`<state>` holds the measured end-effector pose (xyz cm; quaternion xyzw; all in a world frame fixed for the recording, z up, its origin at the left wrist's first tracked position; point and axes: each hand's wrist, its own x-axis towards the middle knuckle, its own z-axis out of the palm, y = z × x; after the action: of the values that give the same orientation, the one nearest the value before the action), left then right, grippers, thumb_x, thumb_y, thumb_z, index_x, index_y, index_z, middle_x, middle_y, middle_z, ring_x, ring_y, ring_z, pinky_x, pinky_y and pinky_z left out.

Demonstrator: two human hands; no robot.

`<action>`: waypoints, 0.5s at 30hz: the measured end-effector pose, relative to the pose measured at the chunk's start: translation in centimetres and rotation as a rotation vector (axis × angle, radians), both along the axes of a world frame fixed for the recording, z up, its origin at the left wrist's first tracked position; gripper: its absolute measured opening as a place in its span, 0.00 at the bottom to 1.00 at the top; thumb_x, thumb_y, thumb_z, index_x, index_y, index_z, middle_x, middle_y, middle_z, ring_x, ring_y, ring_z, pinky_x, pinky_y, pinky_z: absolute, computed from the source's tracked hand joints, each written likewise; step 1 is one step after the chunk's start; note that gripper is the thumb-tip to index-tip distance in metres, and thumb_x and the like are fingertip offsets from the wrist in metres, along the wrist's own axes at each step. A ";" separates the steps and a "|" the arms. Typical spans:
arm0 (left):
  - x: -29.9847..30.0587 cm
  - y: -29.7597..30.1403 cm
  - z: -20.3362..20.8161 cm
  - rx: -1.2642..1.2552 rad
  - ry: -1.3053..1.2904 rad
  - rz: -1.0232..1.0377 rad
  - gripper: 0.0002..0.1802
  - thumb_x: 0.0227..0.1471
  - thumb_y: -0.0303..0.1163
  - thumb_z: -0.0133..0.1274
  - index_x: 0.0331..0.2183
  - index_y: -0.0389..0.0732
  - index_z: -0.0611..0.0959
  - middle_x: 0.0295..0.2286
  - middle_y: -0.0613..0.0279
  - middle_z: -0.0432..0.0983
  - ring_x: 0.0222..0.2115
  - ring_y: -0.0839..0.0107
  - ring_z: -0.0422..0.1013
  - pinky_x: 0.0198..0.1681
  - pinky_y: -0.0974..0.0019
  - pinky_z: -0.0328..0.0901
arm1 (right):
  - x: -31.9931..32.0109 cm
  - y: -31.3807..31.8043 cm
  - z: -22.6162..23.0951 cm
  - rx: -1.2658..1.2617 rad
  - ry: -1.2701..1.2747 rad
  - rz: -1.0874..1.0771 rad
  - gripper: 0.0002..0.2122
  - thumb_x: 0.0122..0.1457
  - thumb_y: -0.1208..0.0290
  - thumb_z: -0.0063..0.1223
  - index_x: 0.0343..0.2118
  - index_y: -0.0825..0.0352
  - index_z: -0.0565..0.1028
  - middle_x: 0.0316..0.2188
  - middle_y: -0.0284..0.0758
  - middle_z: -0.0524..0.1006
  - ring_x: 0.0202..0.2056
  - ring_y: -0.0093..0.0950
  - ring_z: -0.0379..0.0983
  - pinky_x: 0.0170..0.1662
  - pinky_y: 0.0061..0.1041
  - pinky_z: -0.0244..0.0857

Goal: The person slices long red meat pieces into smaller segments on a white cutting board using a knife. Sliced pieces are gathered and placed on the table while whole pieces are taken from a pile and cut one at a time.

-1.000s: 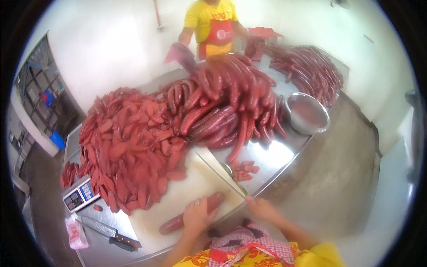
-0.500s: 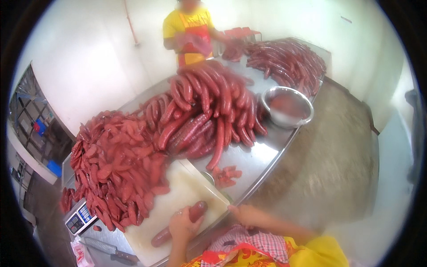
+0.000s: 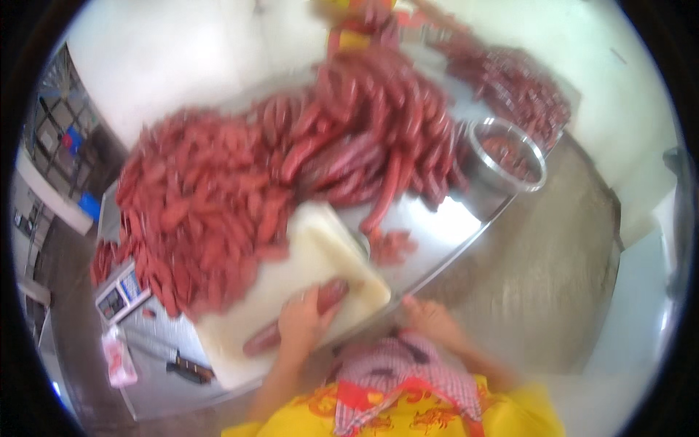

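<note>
A thick dark red sausage (image 3: 263, 339) lies diagonally on a cream cutting board (image 3: 331, 244). My left hand (image 3: 298, 324) is closed around its middle, and both ends stick out past the hand. To the right, beyond the board's near corner, my right hand (image 3: 431, 319) hovers by the table edge. Its fingers are smeared by motion and show no clear object. A heap of sliced red sausage pieces (image 3: 196, 211) covers the board's far left part. Long whole sausages (image 3: 378, 116) are piled behind the board.
Knives with dark handles (image 3: 191, 369) lie left of the board, near a scale (image 3: 122, 291) and a pink-and-white packet (image 3: 119, 358). A metal bowl (image 3: 502, 186) holding red pieces stands at the table's right edge. More sausages (image 3: 520, 91) lie far right. A co-worker (image 3: 357, 33) stands behind.
The view has tipped downward, so the table sits higher in the picture and the co-worker is mostly cut off. My left hand stays on the sausage; my right hand remains off the board.
</note>
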<state>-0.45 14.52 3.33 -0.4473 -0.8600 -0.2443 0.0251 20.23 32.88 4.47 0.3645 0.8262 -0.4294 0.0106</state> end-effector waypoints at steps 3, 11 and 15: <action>-0.3 0.3 0.1 -0.070 -0.036 0.015 0.33 0.44 0.54 0.61 0.42 0.37 0.77 0.32 0.47 0.77 0.35 0.49 0.73 0.40 0.52 0.67 | 2.0 -1.5 1.7 -0.051 -0.061 -0.038 0.28 0.64 0.46 0.38 0.28 0.72 0.77 0.23 0.53 0.76 0.30 0.51 0.76 0.36 0.42 0.68; 0.1 0.5 0.5 -0.153 -0.055 0.042 0.25 0.42 0.42 0.62 0.41 0.39 0.78 0.32 0.50 0.77 0.34 0.51 0.72 0.39 0.51 0.66 | 5.6 -4.4 4.9 0.150 -0.169 0.139 0.27 0.61 0.43 0.43 0.33 0.70 0.71 0.24 0.51 0.77 0.30 0.54 0.74 0.31 0.47 0.68; 0.1 0.5 0.4 -0.175 -0.117 0.081 0.19 0.40 0.40 0.61 0.34 0.38 0.78 0.29 0.50 0.75 0.34 0.51 0.71 0.40 0.51 0.66 | 4.3 -5.3 4.0 0.286 -0.150 0.140 0.26 0.61 0.43 0.44 0.32 0.70 0.69 0.26 0.50 0.77 0.29 0.52 0.74 0.31 0.45 0.69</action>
<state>-0.37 15.00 3.69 -0.3978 -0.8953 -0.1929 -0.0545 24.57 27.58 8.50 0.3347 0.8992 -0.2772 0.0500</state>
